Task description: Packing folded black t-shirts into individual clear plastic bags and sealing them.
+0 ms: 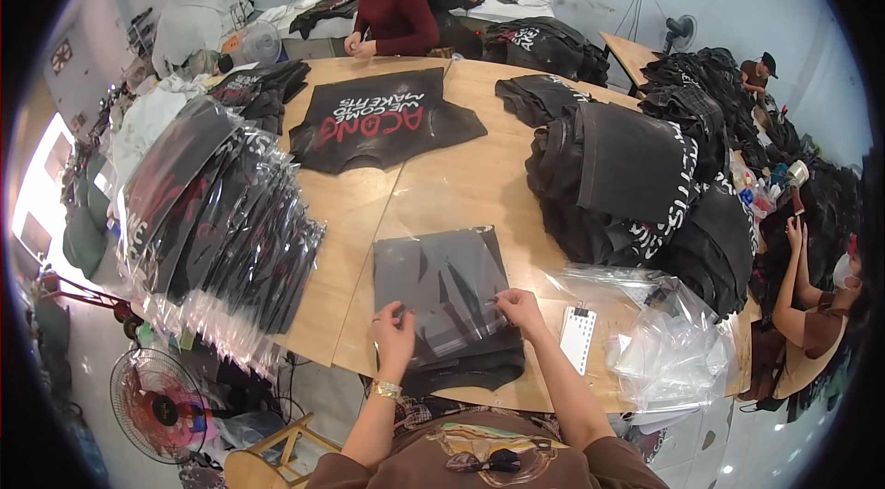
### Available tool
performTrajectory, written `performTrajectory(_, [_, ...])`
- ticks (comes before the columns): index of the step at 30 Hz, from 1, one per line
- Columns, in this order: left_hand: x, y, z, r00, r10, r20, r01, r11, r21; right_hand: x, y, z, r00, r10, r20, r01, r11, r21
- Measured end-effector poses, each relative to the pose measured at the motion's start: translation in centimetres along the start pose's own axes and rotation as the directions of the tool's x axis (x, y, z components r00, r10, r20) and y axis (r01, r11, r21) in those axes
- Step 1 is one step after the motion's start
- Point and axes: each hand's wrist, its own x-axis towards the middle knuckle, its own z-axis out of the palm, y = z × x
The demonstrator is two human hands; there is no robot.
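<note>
A folded dark grey T-shirt (406,263) lies on the table in front of me, with a clear plastic bag (461,328) over its near part. My left hand (395,332) is closed at the bag's left edge, thumb and fingers pinched together. At the right edge, my right hand (519,309) pinches the bag as well. Another folded dark garment (475,374) shows beneath, at the table's near edge. How far the shirt sits inside the bag is hard to tell because the plastic is transparent.
Bagged shirts (221,212) are piled at left, folded dark shirts (608,166) at right. A printed shirt (387,120) lies spread out ahead. Loose plastic bags (673,341) and a white clipped card (578,337) are near my right. A co-worker (396,10) stands across the table; a fan (161,406) stands lower left.
</note>
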Motion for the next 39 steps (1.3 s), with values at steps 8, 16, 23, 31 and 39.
performTrajectory(8, [3.1, -4.9, -3.2, 0.841, -0.25, 0.481, 0.444, -0.189, -0.876, -1.3, -0.4, 1.0, 0.996, -0.062, -0.059, 0.063, 0.998, 0.019])
performTrajectory(16, [0.6, 8.3, 1.7, 0.834, 0.455, 0.312, -0.544, 0.772, 0.328, -1.7, -5.3, 0.8, 0.97, -0.16, -0.182, 0.135, 0.981, -0.14])
performTrajectory(23, [2.4, 6.5, 2.0, 0.789, 0.447, 0.421, -0.578, 0.772, 0.265, -0.4, -6.0, -0.1, 0.95, -0.164, -0.266, 0.159, 0.986, -0.04])
performTrajectory(31, [0.2, 1.1, 0.2, 0.767, 0.253, 0.59, -0.557, 0.717, 0.418, -1.5, -3.0, -0.7, 0.823, -0.403, -0.4, 0.316, 0.911, -0.267])
performTrajectory(39, [1.2, 1.6, -4.1, 0.835, 0.136, 0.533, -0.435, 0.756, 0.49, -2.9, -1.5, 0.1, 0.874, -0.39, -0.289, 0.28, 0.892, -0.356])
